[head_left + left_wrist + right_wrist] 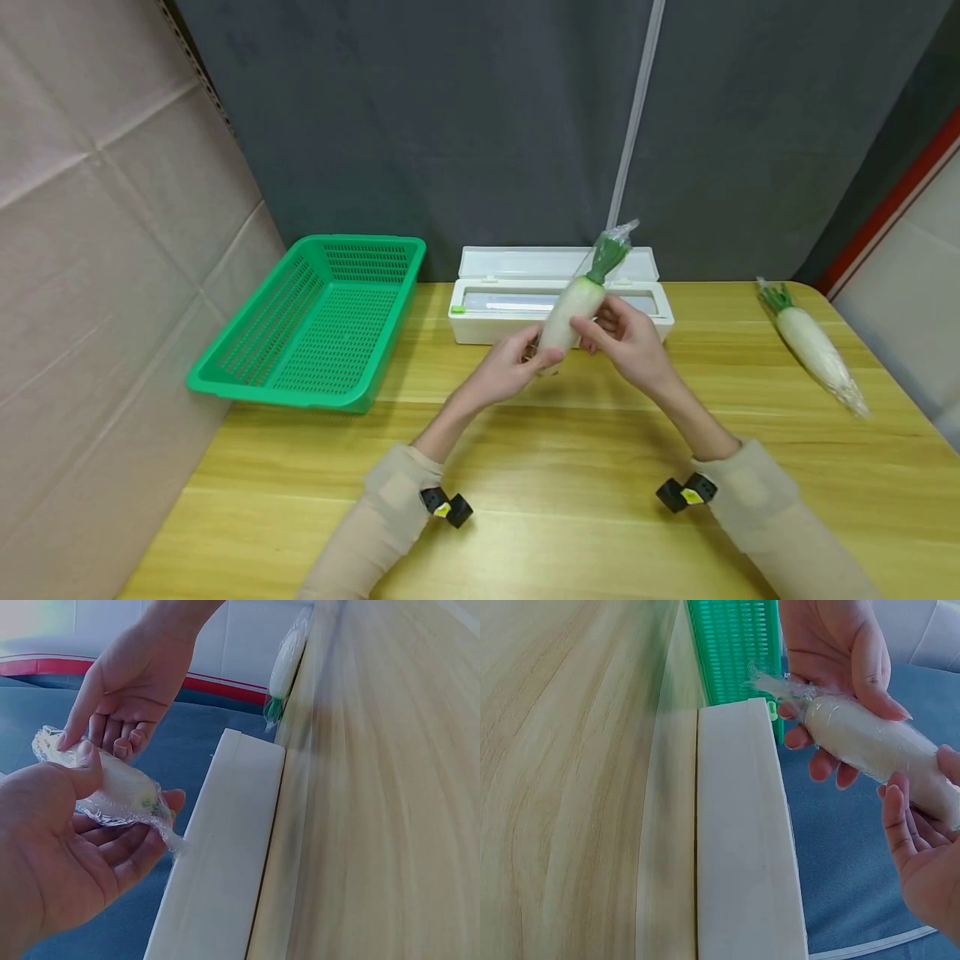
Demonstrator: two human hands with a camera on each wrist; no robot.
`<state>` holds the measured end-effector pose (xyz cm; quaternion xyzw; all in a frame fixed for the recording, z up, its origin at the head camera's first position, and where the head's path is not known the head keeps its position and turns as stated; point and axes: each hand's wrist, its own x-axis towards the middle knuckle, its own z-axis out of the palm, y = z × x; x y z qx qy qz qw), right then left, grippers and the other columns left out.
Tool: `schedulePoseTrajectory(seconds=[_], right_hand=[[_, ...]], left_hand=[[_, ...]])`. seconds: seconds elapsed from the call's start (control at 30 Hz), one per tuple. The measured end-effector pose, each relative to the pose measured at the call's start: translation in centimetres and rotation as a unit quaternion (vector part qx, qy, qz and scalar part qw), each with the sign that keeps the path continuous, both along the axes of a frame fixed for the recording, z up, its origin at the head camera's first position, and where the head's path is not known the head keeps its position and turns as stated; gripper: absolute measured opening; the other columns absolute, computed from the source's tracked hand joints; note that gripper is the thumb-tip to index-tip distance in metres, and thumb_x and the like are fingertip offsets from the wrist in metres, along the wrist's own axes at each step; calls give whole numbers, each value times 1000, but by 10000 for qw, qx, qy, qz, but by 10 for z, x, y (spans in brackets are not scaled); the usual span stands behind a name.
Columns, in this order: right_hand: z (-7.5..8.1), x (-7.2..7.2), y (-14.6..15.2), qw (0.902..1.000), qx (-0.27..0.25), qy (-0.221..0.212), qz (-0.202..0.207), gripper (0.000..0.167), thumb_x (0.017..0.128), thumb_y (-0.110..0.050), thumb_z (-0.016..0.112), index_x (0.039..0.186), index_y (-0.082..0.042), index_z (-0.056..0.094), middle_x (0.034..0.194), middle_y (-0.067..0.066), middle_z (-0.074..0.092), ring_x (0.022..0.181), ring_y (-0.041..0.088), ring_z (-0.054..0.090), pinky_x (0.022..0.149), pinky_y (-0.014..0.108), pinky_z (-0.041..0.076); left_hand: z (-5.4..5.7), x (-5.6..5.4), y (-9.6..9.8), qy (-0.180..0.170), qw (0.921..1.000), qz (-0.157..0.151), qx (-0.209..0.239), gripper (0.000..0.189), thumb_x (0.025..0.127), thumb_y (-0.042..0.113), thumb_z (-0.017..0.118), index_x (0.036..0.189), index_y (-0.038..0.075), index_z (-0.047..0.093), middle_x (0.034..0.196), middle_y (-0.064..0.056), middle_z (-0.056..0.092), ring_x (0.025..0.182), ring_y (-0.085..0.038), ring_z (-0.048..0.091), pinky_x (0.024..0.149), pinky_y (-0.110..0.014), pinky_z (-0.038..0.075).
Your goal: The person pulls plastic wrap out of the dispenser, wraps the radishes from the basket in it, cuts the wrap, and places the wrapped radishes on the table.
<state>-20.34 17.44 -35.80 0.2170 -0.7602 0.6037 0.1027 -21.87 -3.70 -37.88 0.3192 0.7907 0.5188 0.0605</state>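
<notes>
A white daikon radish (572,312) with green stalks, covered in clear plastic film, is held tilted in the air between both hands. My left hand (512,367) grips its lower end, thumb on top and fingers underneath, as the left wrist view shows. Higher up on the radish, my right hand (628,342) pinches it between thumb and fingers. Twisted film sticks out past the lower end of the radish (877,742) in the right wrist view. Behind the hands stands a white cling film box (480,325) with its lid up.
To the left a green plastic basket (360,392) stands on the wooden table (570,517). A second wrapped daikon (816,346) lies near the right edge. A dark grey curtain (450,125) hangs along the back, and a pale wall (97,275) borders the left side.
</notes>
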Motion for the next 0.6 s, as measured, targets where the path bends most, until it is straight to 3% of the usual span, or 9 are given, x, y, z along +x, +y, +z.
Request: schedulePoseTrajectory(seconds=[0.23,0.6], right_hand=[[-2,-3,3,9998,-204,53,-61,22,101,-6,61,116,9,56,84,20,61,68,17,59,60,22,51],[-4,-9,13,9966,-776,130,-239,8,99,-2,62,104,4,59,74,14,61,63,16,59,57,22,51]], left_hand=[[0,-3,-1,-137,9999,-95,-24,58,97,45,55,135,1,57,102,-9,68,87,-16,62,70,-30,54],[-7,-10,-10,-408,9990,-116,142,42,106,19,55,142,-2,51,121,-16,64,100,-25,66,80,-33,58]])
